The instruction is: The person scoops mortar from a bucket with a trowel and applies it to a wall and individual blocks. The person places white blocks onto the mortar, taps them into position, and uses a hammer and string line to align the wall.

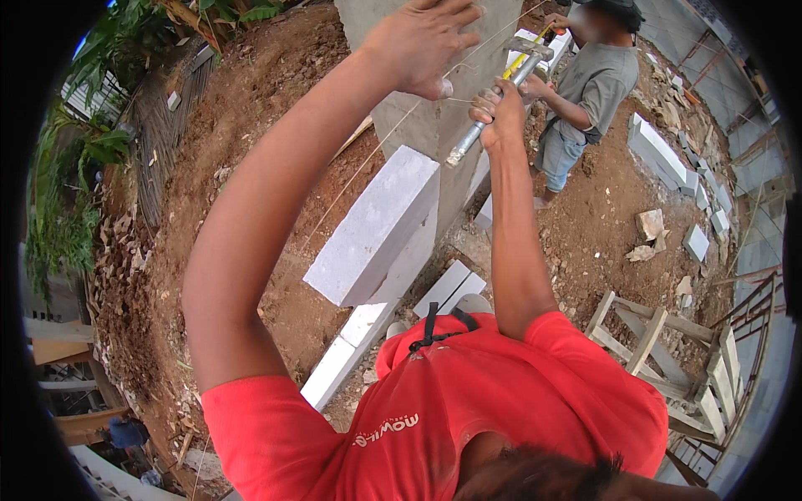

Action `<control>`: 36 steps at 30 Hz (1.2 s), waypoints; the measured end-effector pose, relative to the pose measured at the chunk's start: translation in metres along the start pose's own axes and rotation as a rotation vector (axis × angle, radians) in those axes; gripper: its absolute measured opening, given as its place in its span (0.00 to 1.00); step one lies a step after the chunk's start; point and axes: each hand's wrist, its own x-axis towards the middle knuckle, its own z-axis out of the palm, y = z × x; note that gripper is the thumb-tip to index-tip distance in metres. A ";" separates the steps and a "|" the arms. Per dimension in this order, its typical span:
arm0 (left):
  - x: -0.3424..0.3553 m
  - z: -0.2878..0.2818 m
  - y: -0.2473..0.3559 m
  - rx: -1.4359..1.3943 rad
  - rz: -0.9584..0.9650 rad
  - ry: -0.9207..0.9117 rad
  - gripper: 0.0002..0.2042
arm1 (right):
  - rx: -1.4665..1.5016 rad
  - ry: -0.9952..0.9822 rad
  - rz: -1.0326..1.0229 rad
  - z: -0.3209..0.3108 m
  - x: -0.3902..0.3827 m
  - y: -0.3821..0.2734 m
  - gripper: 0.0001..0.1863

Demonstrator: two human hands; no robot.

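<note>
My left hand (424, 52) is raised against the face of a grey concrete column (409, 117), its fingers spread apart. A thin string (361, 169) runs up past its thumb. My right hand (504, 113) is wrapped round the metal handle of a hammer (487, 114). The hammer head points up and away, and the handle's end hangs toward the column. Below my left hand, a large pale block (376, 225) stands at the column's base, on top of a low row of white blocks (357, 326).
To the right, another person (597, 83) in a grey shirt stands holding a yellow tape measure (539, 52). White blocks (656, 150) and broken pieces lie on the dirt behind. A wooden frame (668, 351) stands at the lower right. Banana-like plants (109, 138) grow at the left.
</note>
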 end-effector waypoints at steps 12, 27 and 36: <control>-0.006 0.023 -0.006 0.038 -0.005 0.107 0.42 | 0.098 0.077 -0.246 0.025 -0.052 0.010 0.12; 0.002 0.021 -0.003 0.000 0.012 0.166 0.40 | 0.080 0.100 0.013 0.033 -0.064 0.058 0.14; 0.002 0.007 -0.005 -0.017 -0.009 0.079 0.40 | 0.156 0.359 -0.359 0.056 -0.091 0.052 0.14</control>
